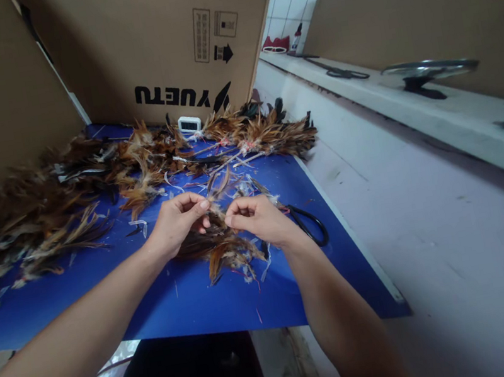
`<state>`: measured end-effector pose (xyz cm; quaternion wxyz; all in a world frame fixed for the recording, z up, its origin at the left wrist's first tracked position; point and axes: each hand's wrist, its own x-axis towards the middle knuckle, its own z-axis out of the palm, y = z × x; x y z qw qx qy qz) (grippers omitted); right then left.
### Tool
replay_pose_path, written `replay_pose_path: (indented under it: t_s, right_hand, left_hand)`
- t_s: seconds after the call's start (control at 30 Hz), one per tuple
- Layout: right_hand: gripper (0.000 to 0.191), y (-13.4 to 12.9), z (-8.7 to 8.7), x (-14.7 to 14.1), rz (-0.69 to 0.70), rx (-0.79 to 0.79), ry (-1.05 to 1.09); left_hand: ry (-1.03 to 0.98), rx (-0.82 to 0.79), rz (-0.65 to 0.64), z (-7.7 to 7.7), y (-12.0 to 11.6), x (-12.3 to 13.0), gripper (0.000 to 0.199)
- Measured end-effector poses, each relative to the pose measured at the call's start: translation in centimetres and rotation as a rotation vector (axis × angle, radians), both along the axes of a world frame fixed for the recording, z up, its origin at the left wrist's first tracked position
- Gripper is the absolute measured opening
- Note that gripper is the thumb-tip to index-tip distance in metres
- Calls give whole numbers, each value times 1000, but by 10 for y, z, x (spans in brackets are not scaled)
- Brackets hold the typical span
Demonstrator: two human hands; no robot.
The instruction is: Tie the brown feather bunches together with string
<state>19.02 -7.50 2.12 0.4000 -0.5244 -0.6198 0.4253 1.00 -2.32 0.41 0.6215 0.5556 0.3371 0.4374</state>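
Note:
Over the blue tabletop [180, 311], my left hand [179, 220] pinches a small brown feather [218, 189] between thumb and fingertips. Close on its right, my right hand [259, 218] has thumb and forefinger pressed together at the feather's downy lower part. Below both hands lies a loose pile of brown feathers [224, 253], with red thread and white down among them. Black-handled scissors [309, 225] rest just right of my right hand, their blades hidden under scraps. The exact spot where my right fingertips meet the feather is small and blurred.
Bundles of brown feathers [41, 215] cover the left and back of the table, with more bundles [267, 132] at the back right. A small white digital display [189, 124] stands before a large cardboard box [115, 51]. A ledge [419, 98] on the right holds several items.

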Motion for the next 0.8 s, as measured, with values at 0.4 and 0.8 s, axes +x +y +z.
replay_pose_path:
  t_s: [0.4, 0.8]
  right_hand:
    - [6, 0, 1, -2, 25, -22, -17]
    - [9, 1, -5, -7, -18, -40, 59]
  left_hand:
    - [-18, 7, 12, 1, -1, 2, 36]
    - [-13, -52, -4, 0, -2, 3, 36]
